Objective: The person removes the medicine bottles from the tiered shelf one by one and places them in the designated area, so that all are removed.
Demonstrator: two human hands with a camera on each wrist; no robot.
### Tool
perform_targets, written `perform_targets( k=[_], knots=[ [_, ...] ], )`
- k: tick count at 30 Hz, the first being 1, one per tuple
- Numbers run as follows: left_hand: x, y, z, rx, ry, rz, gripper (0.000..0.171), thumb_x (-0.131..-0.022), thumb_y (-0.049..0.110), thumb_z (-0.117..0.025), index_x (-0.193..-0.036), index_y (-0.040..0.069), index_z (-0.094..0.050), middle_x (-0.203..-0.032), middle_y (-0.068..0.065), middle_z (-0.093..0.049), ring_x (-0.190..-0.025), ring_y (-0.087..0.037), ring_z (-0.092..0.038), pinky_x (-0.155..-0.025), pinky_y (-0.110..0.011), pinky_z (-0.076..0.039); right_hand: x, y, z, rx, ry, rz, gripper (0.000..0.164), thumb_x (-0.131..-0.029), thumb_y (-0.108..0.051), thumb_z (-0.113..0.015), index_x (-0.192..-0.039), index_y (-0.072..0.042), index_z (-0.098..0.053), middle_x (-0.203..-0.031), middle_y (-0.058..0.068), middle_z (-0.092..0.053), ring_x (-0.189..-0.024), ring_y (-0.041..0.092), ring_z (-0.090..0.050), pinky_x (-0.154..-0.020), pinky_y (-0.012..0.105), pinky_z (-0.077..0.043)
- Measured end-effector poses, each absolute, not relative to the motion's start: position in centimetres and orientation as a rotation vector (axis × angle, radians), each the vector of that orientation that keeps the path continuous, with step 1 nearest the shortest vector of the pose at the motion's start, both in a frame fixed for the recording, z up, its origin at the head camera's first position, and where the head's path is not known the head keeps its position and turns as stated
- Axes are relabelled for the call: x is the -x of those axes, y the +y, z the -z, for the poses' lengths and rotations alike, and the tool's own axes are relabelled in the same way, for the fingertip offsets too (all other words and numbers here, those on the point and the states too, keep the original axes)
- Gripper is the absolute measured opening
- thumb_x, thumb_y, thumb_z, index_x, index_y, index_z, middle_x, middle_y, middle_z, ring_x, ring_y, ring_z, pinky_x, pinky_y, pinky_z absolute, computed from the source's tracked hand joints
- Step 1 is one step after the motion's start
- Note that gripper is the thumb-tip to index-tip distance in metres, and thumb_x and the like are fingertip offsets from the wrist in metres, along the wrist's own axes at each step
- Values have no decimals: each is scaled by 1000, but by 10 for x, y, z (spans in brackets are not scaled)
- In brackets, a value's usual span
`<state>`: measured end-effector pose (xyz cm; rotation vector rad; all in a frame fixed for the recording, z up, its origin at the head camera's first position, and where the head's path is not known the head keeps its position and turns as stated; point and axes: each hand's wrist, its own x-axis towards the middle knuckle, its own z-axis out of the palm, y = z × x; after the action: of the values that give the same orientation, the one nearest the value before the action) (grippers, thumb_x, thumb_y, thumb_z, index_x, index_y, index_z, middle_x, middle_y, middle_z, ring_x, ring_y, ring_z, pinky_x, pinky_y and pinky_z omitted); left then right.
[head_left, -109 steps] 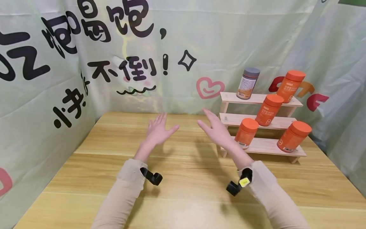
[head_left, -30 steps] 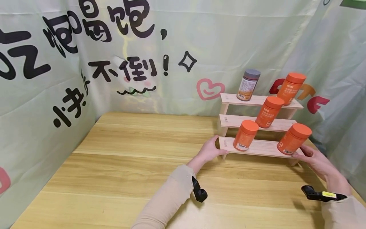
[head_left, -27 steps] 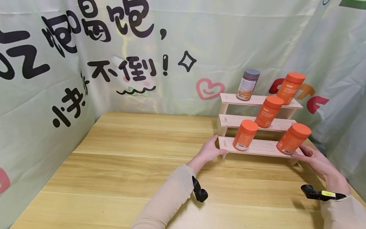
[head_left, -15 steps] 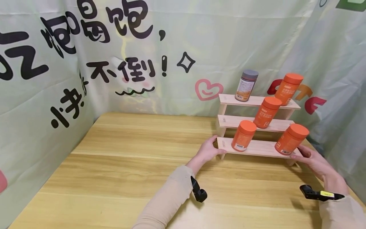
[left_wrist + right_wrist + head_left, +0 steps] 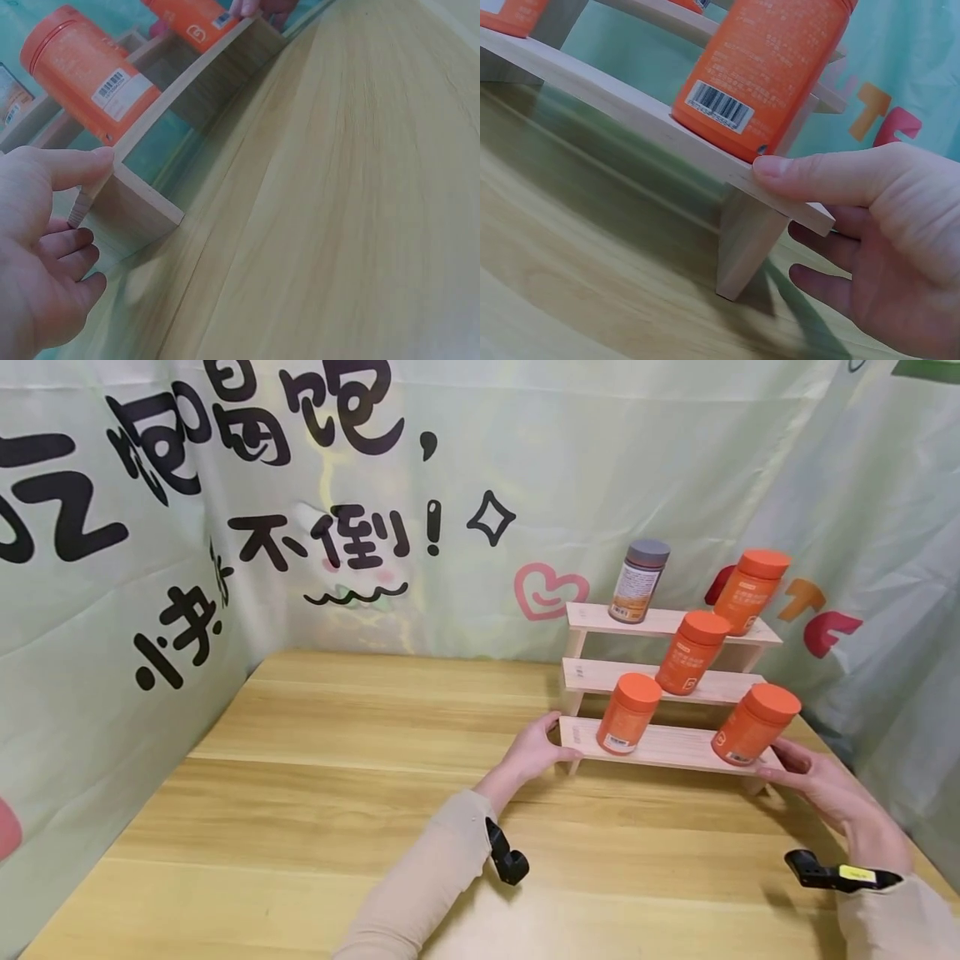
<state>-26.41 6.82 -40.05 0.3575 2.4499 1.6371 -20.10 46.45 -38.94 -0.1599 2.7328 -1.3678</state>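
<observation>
Where the three-tier wooden shelf (image 5: 720,687) stands: between the two hands, on the right side of the wood-grain table (image 5: 300,793), long axis running from one hand to the other.
Left hand (image 5: 534,749): clamped on the bottom board's (image 5: 678,748) left end, thumb at its front corner.
Right hand (image 5: 822,782): clamped on the right end, thumb by the lower right orange jar (image 5: 756,725).
Nearer hand: neither; each touches its own end.
</observation>
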Motion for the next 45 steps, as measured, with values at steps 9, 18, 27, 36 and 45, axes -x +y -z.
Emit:
perform_targets(
  k=[9,18,27,36,45],
  knots=[
    [265,46,406,-386,2398,-1675,79,-77,19,-77,-142,3,-35,-143,-10,-40,-131,-23,-36,-107,-37,-29,199,448,392,132,2652,1399,72,-97,-24,-49,-146,3,-5,-150,25,-1,-135,6,-15,-83,-1,-28],
    [262,20,406,-415,2378,-1706,79,-76,16,-76,-142,1,-35,-142,-11,-41,-130,-25,-36,-108,-39,-28,201,432,393,236,2665,1431,68,-95,-18,-53,-146,5,-13,-150,0,-23,-103,-24,-31,-81,1,-31],
    [260,-6,406,-413,2377,-1697,79,-77,14,-76,-142,1,-33,-142,-15,-39,-130,-28,-36,-107,-40,-29,203,412,392,337,2672,1482,66,-91,-11,-58,-139,15,-21,-121,-29,-38,-101,-24,-37,-79,3,-36],
    [258,-31,405,-417,2378,-1691,80,-76,13,-76,-142,-1,-32,-143,-18,-37,-131,-30,-34,-108,-40,-28,206,393,394,457,2595,1586,61,-88,-2,-59,-138,14,-27,-116,-33,-43,-104,-19,-41,-82,5,-37],
    [257,-60,404,-458,2338,-1754,80,-75,7,-75,-140,-7,-30,-142,-24,-35,-132,-34,-32,-109,-42,-25,210,369,394,556,2517,1668,58,-87,1,-60,-136,15,-31,-117,-30,-48,-106,-14,-45,-85,6,-39]
  ],
)
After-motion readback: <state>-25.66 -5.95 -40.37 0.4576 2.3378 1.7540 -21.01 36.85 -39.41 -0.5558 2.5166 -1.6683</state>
